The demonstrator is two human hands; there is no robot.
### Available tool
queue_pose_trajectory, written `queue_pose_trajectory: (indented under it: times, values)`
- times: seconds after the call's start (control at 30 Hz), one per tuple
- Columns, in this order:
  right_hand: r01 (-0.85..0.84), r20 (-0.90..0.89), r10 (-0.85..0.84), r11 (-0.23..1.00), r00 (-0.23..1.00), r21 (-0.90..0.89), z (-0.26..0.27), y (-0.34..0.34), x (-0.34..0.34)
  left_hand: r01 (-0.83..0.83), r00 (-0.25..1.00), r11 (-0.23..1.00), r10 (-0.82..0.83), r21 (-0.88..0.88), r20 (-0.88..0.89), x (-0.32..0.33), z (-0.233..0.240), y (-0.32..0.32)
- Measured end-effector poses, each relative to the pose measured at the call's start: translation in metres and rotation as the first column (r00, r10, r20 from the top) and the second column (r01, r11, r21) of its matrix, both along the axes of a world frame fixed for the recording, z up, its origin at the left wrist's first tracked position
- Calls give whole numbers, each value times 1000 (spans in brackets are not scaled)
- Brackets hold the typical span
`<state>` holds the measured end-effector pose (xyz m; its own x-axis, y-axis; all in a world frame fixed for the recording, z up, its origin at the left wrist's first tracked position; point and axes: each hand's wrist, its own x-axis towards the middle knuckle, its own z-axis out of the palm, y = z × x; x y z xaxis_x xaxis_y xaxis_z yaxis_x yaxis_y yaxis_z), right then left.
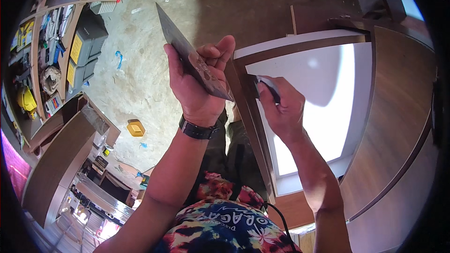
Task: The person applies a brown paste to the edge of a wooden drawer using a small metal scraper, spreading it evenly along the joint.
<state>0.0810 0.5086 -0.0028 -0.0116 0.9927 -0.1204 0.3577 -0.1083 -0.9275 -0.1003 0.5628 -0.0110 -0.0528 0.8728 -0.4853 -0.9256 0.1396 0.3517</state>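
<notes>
On my left palm [200, 84] rests a thin, flat metal plate [186, 49], tilted, with brownish paste smeared near its lower end; my thumb and fingers bear on it from both sides. My right hand [283, 107] grips the handle of a scraper [269, 88], its dark blade turned toward the brown frame edge [248, 95] of a cabinet. Whether the blade touches that edge, I cannot tell. Behind my right hand lies the cabinet's white inner panel [316, 126], lit brightly on one side.
A curved-looking wood-grain panel [397, 88] stands at the right. Wooden shelves [35, 52] with tools and grey boxes [86, 45] line the left. A yellow plastic container [136, 128] lies on the concrete floor [140, 70]. Wood-grain cabinet parts [58, 165] stand lower left.
</notes>
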Motion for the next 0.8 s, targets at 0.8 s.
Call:
queue_pose_trajectory:
  times: [0.8]
  values:
    - [83,32,-82,996,996,-33,3,-42,7,50,999,998,-51,38,3,-3,0,1]
